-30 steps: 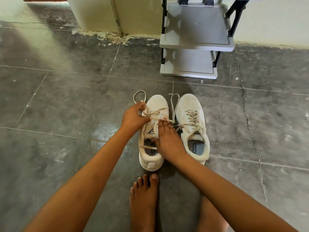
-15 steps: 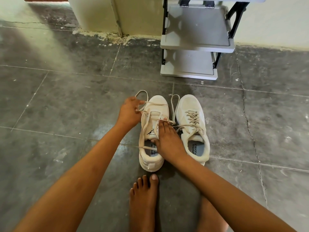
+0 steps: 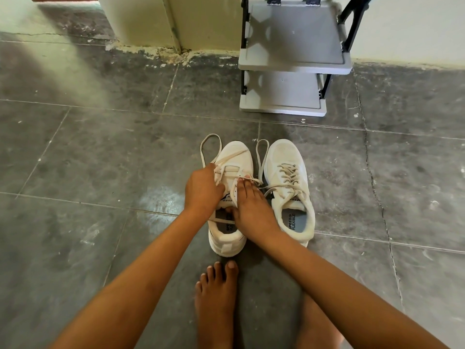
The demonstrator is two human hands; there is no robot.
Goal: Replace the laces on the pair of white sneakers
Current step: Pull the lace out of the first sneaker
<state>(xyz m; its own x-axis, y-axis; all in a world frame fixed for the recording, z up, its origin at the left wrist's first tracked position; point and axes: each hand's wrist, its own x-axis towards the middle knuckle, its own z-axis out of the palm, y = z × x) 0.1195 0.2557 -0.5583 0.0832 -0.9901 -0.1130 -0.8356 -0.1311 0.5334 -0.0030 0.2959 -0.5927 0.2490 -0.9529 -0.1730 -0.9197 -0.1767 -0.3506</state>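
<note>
Two white sneakers stand side by side on the grey tile floor (image 3: 100,152), toes away. The right hand (image 3: 254,210) presses flat, fingers spread, on the left sneaker (image 3: 232,197) — likely pinning it against the tug. The left hand (image 3: 202,191) is clenched on its lace (image 3: 210,147) beside the eyelets. The right sneaker (image 3: 289,187) waits, fully laced.

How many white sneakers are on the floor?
2. The left white sneaker lies under both hands, left hand and right hand. The right white sneaker sits beside it, still laced.
</note>
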